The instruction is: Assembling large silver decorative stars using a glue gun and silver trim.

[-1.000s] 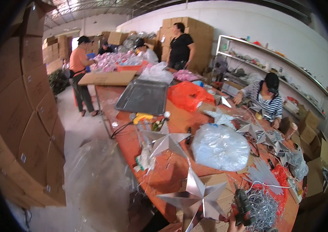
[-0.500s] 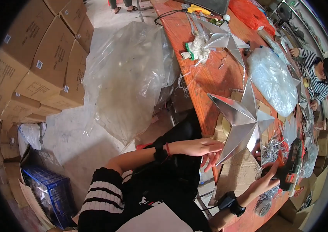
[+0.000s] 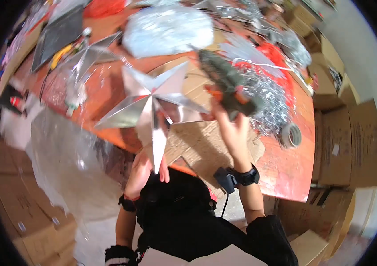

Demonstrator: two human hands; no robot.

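Observation:
A shiny silver five-pointed star (image 3: 146, 113) stands over the near edge of the orange table (image 3: 288, 177), its lowest point toward me. My left hand (image 3: 139, 175) is closed about that lowest point, thumb and fingers on either side of it. In my right hand (image 3: 232, 131) is a dark green glue gun (image 3: 226, 77) with an orange trigger, blurred by motion; its nose points up and to the left. The gun is just right of the star's right-hand point. Flat cardboard (image 3: 197, 146) lies beneath both hands.
Silver tinsel (image 3: 268, 106) and a roll of tape (image 3: 290, 135) lie right of the gun. A clear plastic bag (image 3: 168, 31) sits behind the star. Another silver star (image 3: 93, 55) lies far left. Cardboard boxes (image 3: 348, 142) stand beyond the table's right edge.
My view has swung to the right, so the table now lies ahead. The glue gun has lifted from above the tinsel and come nearer the star. My left hand stays at the star's lower point.

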